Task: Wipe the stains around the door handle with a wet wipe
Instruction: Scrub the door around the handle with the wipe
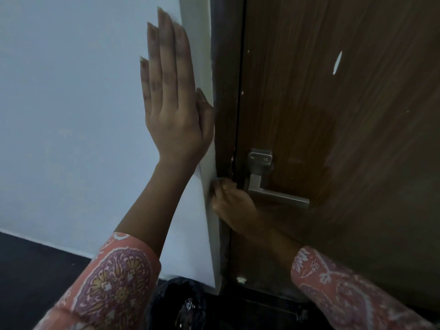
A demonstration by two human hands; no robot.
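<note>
A brown wooden door (333, 115) carries a silver lever handle (278, 195) on a metal plate (259, 159). My right hand (234, 204) is closed just left of the handle, pressed against the dark door frame (226, 91) at the door's edge. A small pale bit, possibly the wet wipe (220, 180), shows at its fingertips; the rest is hidden inside the hand. My left hand (171, 101) lies flat with fingers straight on the white wall (71, 115), its thumb at the wall's corner.
A black plastic bag (183, 303) sits on the dark floor (35, 270) at the foot of the wall corner. The door has pale chips (337, 63) in its upper surface. A small white piece (241, 279) lies near the door's bottom.
</note>
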